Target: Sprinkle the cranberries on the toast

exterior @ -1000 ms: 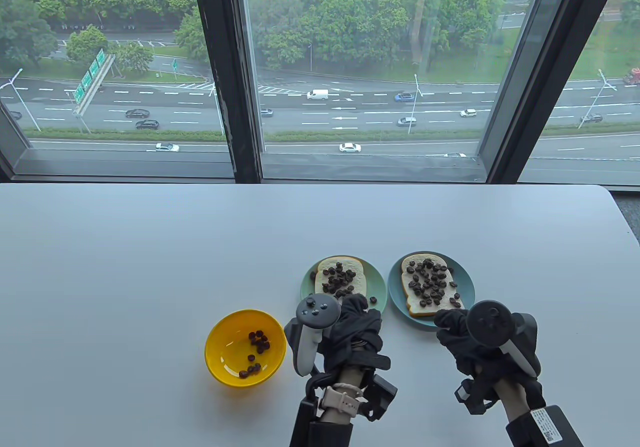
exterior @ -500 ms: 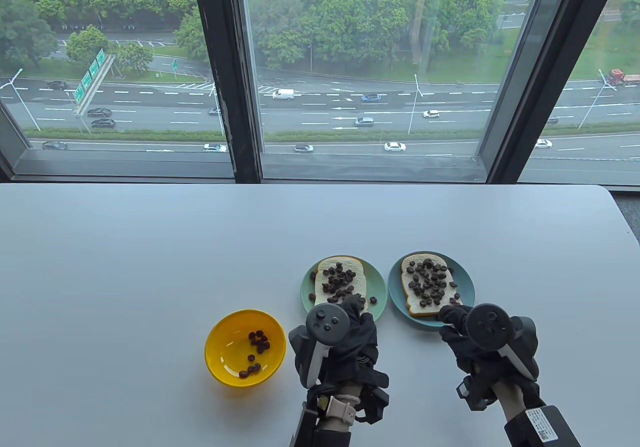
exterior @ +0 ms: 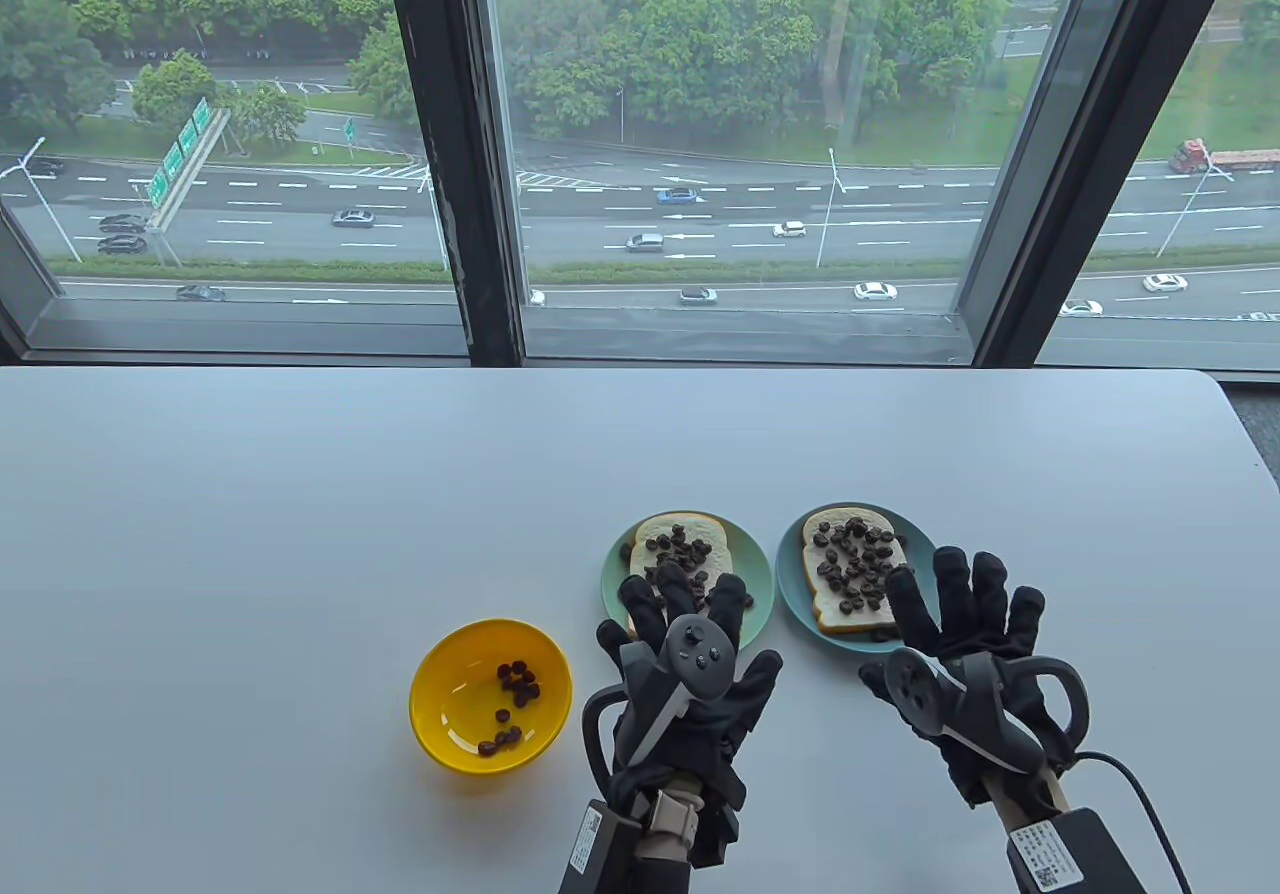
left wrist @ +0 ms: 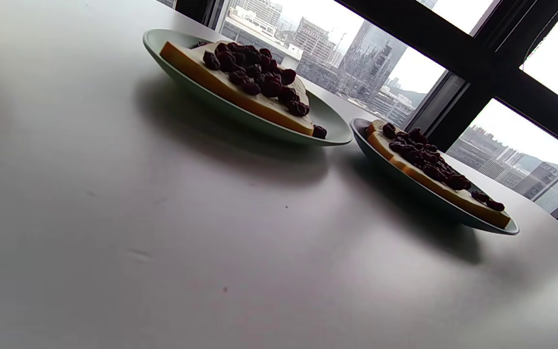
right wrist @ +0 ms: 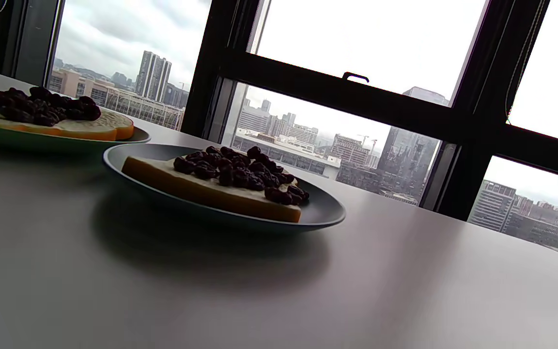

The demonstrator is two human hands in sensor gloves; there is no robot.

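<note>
Two slices of toast carry dark cranberries. The left toast [exterior: 716, 540] lies on a green plate [exterior: 612, 579], the right toast [exterior: 830, 619] on a blue plate [exterior: 926, 550]. A yellow bowl [exterior: 450, 674] at the left holds a few cranberries [exterior: 518, 680]. My left hand [exterior: 690, 619] is open with fingers spread, over the near edge of the green plate, holding nothing. My right hand [exterior: 960, 604] is open with fingers spread at the blue plate's near right edge, holding nothing. Both wrist views show the topped toasts [left wrist: 240, 97] [right wrist: 211, 191] from low down, with no fingers in view.
The white table [exterior: 300, 514] runs to a window sill at the back and ends at the right edge [exterior: 1250, 434]. A stray cranberry [exterior: 746, 599] lies on the green plate. A cable [exterior: 1140, 784] trails from my right wrist.
Both hands went from curled to fully open with fingers spread. The right hand's fingers now reach forward beside the blue plate. The left hand's fingers lie over the green plate's near edge.
</note>
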